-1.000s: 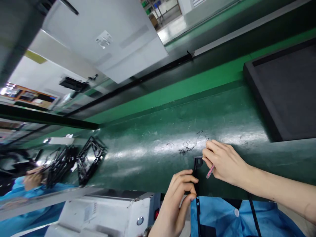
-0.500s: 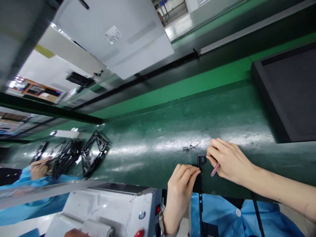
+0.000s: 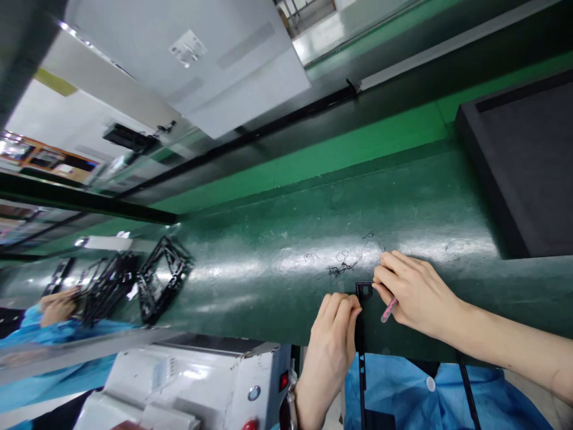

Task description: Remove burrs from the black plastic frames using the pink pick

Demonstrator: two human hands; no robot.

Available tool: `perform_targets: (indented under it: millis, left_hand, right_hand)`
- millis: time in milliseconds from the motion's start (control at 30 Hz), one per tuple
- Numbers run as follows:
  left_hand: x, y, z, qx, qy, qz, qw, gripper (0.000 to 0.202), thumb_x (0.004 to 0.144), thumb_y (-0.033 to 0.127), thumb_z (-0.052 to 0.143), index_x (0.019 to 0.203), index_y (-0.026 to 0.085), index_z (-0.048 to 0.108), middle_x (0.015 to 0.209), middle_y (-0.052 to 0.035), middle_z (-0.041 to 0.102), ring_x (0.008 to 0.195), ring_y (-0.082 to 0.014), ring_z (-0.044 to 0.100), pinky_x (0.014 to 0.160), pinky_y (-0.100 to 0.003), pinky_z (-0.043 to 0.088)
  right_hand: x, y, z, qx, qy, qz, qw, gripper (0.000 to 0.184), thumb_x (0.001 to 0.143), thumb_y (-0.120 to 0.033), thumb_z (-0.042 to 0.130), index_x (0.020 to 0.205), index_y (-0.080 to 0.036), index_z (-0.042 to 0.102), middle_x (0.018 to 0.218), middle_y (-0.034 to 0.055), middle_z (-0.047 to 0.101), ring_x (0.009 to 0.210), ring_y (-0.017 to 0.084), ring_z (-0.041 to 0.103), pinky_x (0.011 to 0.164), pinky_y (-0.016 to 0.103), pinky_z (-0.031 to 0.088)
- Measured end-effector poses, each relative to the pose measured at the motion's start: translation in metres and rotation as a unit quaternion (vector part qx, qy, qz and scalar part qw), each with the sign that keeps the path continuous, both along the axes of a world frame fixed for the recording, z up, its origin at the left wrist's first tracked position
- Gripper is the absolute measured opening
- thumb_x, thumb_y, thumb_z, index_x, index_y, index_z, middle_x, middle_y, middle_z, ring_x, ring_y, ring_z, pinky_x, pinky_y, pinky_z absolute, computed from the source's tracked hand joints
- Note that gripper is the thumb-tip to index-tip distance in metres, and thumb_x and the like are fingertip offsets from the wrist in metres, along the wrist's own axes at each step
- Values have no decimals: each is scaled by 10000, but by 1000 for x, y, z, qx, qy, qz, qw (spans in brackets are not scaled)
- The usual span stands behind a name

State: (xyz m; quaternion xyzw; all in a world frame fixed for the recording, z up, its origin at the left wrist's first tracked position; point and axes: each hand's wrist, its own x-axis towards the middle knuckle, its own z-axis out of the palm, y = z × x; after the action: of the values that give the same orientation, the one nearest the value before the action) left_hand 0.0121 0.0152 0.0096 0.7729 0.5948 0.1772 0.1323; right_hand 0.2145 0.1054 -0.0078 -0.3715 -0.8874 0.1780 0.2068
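While the left hand [image 3: 333, 334] pinches the black frame [image 3: 359, 334] near its corner, thumb and fingertips pressed together on its side, the right hand [image 3: 414, 292] is curled round a pink stick [image 3: 389, 309], one end poking out below the fingers. Right fingertips sit at the frame's corner, just beside it; whether they touch it, cannot tell. Frame is at the near edge of the green surface [image 3: 250, 286], its corner over the surface, its long side running down in front of the person's blue smock [image 3: 412, 382]. Black threads [image 3: 342, 269] lie loose and tangled just beyond the corner, one strand reaching the right hand. Black tray [image 3: 487, 179] at the right, well apart from both hands. Far left, a tilted frame [image 3: 172, 286] next to a pile of frames [image 3: 107, 289], blurry; a co-worker's hands [image 3: 58, 310] are beside the pile, grip unclear. White machine [image 3: 215, 388] at bottom, left of the left hand, with a silver button [image 3: 253, 393] and red switch [image 3: 283, 380]
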Motion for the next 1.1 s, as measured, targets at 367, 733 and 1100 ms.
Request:
perform_targets:
  millis: [367,733,1100]
  left_hand:
    - [-1,-2,-5,-23,-53,37,998,224,1089,97,408,950,228,524,902,-26,586,813,-202,546,743,-327,478]
    - [-8,3,4,-24,-61,27,997,147,1064,126,533,994,236,601,950,-35,684,870,-200,649,776,-320,555]
    - [3,-2,-3,-6,73,-9,997,252,1068,36,394,1048,209,577,912,-48,593,806,-234,532,727,-357,473]
  right_hand:
    - [-1,1,2,4,3,-4,1000,172,985,-85,573,860,-201,591,930,61,625,822,228,582,678,363,447]
    - [-1,1,3,4,5,-3,1000,170,982,-88,577,858,-203,589,926,58,618,823,229,585,669,364,447]
    - [-1,1,0,5,-5,0,1000,146,966,-81,615,875,-194,603,941,60,625,835,232,591,696,370,454]
